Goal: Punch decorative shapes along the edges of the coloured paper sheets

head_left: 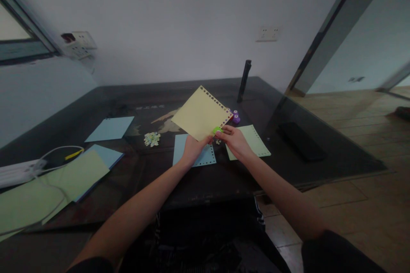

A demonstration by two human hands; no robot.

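Observation:
My left hand [196,147] is closed on the lower corner of a pale yellow paper sheet [200,113], holding it up and tilted above the table. A row of punched holes runs along the sheet's upper right edge. At the lower right edge, my right hand [236,140] grips a small bright green paper punch [218,129] between thumb and fingers. Beneath my hands lie a light blue sheet [180,147] and, to the right, a pale green sheet [254,141], both with holes along an edge. Tiny paper cut-outs [218,141] show under the punch.
Purple punches [236,117] stand behind my right hand. A heap of paper cut-outs [152,139] and another blue sheet [110,129] are on the left. Nearer lie stacked papers [77,175] and a corded power strip [21,172]. A black upright object [244,81] and dark flat object [301,141] are right.

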